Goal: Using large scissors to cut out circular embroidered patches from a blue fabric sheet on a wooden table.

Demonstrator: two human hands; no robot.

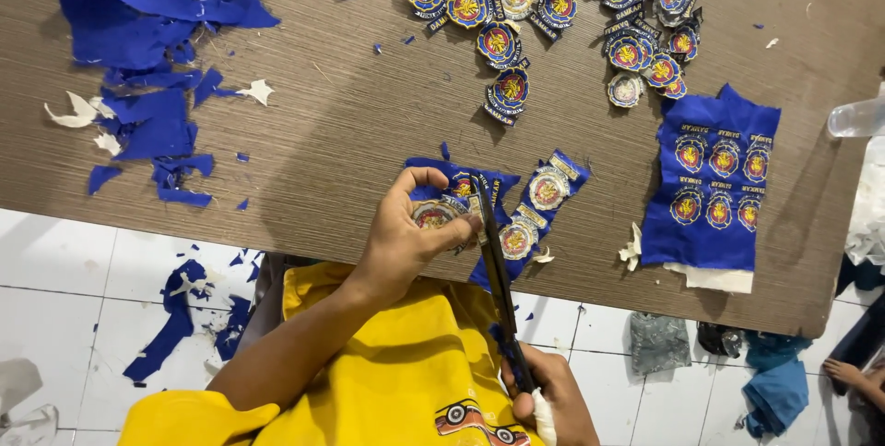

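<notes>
My left hand [403, 237] pinches a strip of blue cloth with round embroidered badges [530, 211] at the table's near edge. My right hand [551, 397], low in view, grips the handles of dark scissors [495, 262]. The blades point away from me and cross the strip beside my left fingers. A blue cloth sheet with several uncut badges [714, 183] lies to the right. Cut-out round badges [502, 41] lie scattered in two clusters at the far side of the table.
Blue cloth offcuts [152, 50] and white backing scraps are heaped at the left of the brown wood-grain table [350, 123]. More blue scraps [180, 317] litter the white tiled floor. Cloth pieces [770, 391] and another person's foot [853, 377] are at the lower right.
</notes>
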